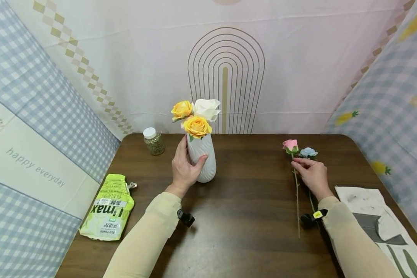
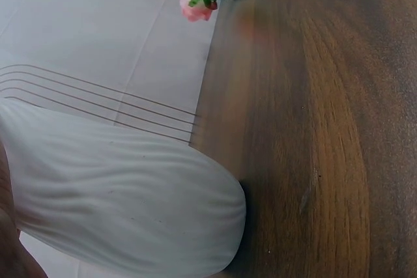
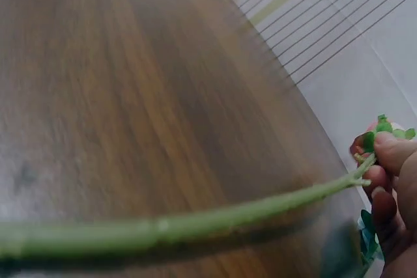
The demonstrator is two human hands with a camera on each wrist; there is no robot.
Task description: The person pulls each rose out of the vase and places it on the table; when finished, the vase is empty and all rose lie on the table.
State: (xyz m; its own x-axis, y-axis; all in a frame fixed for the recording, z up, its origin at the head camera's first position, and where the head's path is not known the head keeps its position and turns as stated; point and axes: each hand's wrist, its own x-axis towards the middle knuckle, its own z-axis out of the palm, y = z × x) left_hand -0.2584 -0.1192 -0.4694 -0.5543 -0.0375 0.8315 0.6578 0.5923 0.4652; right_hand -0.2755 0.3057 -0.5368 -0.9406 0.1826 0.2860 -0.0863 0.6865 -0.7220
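Note:
My left hand [image 1: 186, 168] grips a white ribbed vase [image 1: 205, 160], thumb across its front and the other fingers round its left side. Two yellow roses [image 1: 197, 126] and a white rose [image 1: 207, 109] stand in the vase; their stems are hidden inside it. At the right, my right hand [image 1: 312, 174] pinches a pink rose [image 1: 290, 146] just under its bloom. Its long green stem [image 3: 215, 218] runs back toward the wrist in the right wrist view. A light blue flower [image 1: 308, 152] lies just beyond that hand, its stem partly covered by the hand.
A jar with a white lid [image 1: 154, 141] stands at the back left of the brown table [image 1: 250, 216]. A lime-green bag [image 1: 109, 208] with a metal clip lies at the left edge. White and grey cloth-like material [image 1: 372, 208] lies at the right edge.

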